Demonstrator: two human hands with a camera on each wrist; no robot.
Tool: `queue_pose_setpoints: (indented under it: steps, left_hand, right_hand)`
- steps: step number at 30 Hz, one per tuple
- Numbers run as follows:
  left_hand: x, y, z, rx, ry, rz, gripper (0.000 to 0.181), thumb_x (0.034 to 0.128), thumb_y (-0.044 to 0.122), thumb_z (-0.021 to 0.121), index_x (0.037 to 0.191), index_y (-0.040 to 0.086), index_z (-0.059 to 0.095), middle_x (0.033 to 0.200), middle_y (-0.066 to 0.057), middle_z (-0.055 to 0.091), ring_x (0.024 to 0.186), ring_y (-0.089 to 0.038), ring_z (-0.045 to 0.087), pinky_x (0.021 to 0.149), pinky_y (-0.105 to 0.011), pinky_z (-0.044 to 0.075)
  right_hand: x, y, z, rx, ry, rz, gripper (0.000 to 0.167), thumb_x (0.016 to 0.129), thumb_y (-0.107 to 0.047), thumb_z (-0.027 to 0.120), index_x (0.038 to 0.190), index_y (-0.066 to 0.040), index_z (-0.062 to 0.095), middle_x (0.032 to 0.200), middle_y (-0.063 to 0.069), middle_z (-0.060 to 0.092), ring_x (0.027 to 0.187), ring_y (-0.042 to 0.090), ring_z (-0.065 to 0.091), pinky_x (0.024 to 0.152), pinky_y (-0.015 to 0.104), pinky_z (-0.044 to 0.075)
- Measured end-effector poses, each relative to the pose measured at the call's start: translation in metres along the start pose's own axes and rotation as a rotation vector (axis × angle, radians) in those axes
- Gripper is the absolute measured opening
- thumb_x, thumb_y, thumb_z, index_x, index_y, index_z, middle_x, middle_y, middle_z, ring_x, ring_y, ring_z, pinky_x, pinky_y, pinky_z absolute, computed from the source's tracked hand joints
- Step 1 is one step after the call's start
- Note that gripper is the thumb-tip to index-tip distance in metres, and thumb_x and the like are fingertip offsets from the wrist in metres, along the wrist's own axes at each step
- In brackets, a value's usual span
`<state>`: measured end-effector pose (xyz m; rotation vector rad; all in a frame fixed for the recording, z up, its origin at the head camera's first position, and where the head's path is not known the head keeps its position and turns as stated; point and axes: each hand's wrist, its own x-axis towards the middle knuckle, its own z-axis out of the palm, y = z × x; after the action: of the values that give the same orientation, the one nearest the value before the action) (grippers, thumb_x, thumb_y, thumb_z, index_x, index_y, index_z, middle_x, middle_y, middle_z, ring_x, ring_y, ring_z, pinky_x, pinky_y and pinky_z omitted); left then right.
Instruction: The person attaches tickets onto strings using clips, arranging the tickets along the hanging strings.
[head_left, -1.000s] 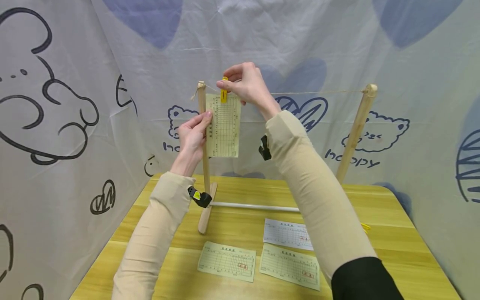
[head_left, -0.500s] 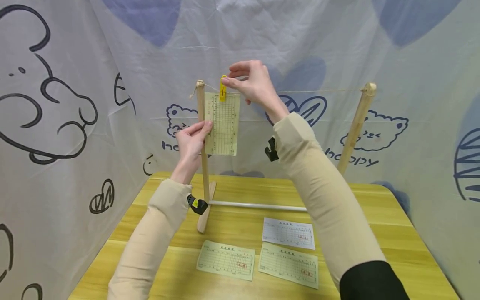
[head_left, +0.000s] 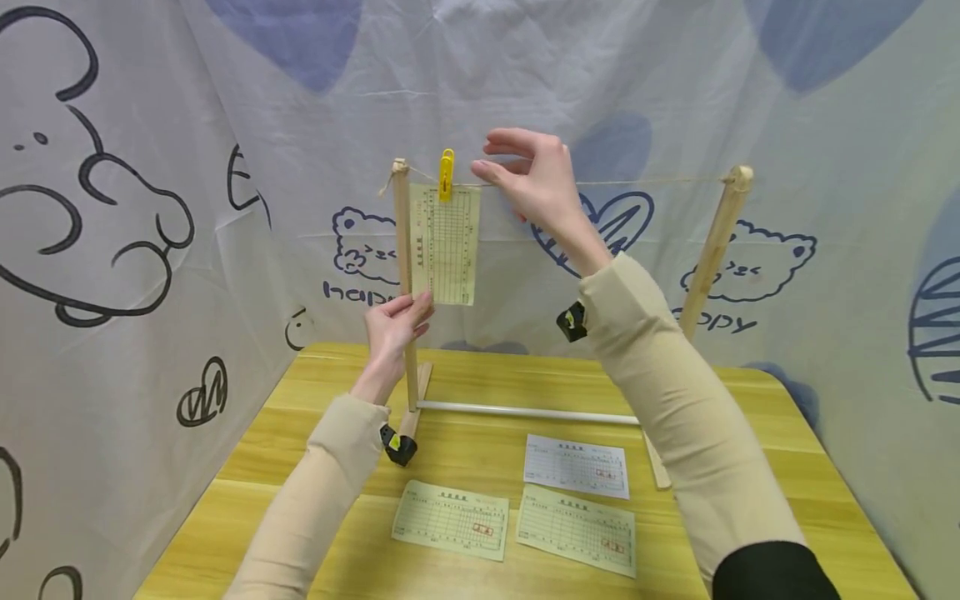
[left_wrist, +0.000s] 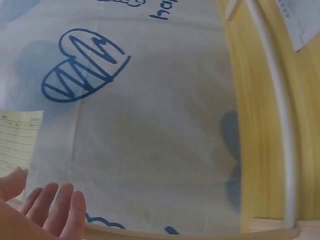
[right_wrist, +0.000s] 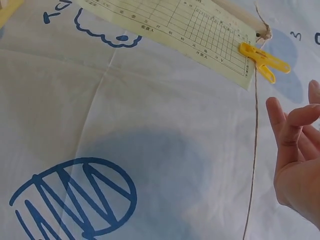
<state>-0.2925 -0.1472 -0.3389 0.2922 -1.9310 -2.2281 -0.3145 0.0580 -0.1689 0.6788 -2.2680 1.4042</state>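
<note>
A yellow clothespin (head_left: 446, 175) clips a pale yellow printed slip (head_left: 453, 246) to the string (head_left: 637, 181), near the left post. The slip hangs upright by its short edge. My right hand (head_left: 536, 179) is just right of the clothespin, apart from it, with loosely bent fingers and nothing in them. In the right wrist view the clothespin (right_wrist: 262, 60) grips the slip's edge and the string, clear of my fingertips (right_wrist: 274, 105). My left hand (head_left: 397, 329) is by the slip's lower left corner, thumb and fingers parted in the left wrist view; whether the thumb touches the paper is unclear.
The string runs between the left wooden post (head_left: 403, 233) and the right post (head_left: 712, 258), joined low by a white rod (head_left: 525, 411). On the wooden table (head_left: 337, 517) lie two yellowish slips (head_left: 450, 521) (head_left: 576, 531) and a whitish slip (head_left: 576, 467). A patterned cloth hangs behind.
My right hand has let go of the clothespin and moved right. My left hand has slid down the slip's left edge to its lower corner. The slip stays hanging.
</note>
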Motion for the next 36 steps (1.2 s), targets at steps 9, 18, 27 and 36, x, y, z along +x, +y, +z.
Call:
queue_pose_setpoints:
  steps: [9,18,27,36]
  left_hand:
    - [-0.005,-0.024,-0.006,-0.036,-0.017,-0.06,0.037,0.0954,0.016,0.07,0.129,0.001,0.064,0.13,-0.018,0.065,0.081,-0.001,0.072,0.097,-0.035,0.058]
    - [-0.016,-0.055,-0.012,-0.044,-0.024,-0.073,0.037,0.0947,0.011,0.071,0.127,-0.007,0.064,0.117,-0.014,0.074,0.079,0.0,0.071,0.083,-0.024,0.061]
    - [-0.032,-0.091,-0.02,-0.055,-0.064,-0.109,0.037,0.0949,0.009,0.07,0.127,-0.008,0.064,0.11,-0.006,0.077,0.094,-0.008,0.073,0.082,-0.02,0.059]
    - [-0.05,-0.135,-0.027,-0.022,-0.15,-0.159,0.041,0.0948,0.008,0.069,0.133,-0.004,0.06,0.125,-0.013,0.071,0.107,-0.011,0.07,0.093,-0.022,0.057]
  right_hand:
    - [-0.035,0.016,-0.016,0.103,0.055,-0.065,0.043,0.094,-0.018,0.073,0.135,-0.008,0.063,0.132,0.012,0.068,0.078,0.004,0.068,0.04,0.021,0.04]
    - [-0.078,0.052,-0.028,0.14,0.106,-0.109,0.039,0.093,-0.008,0.072,0.13,-0.001,0.065,0.124,0.015,0.071,0.073,-0.004,0.066,0.038,0.021,0.04]
    - [-0.136,0.099,-0.022,0.257,0.156,-0.027,0.037,0.092,-0.005,0.073,0.126,0.005,0.064,0.116,-0.005,0.076,0.086,-0.001,0.07,0.043,0.02,0.048]
    - [-0.22,0.171,-0.012,0.394,0.22,0.321,0.039,0.097,-0.011,0.067,0.133,0.0,0.058,0.113,-0.013,0.074,0.092,0.004,0.072,0.067,0.022,0.06]
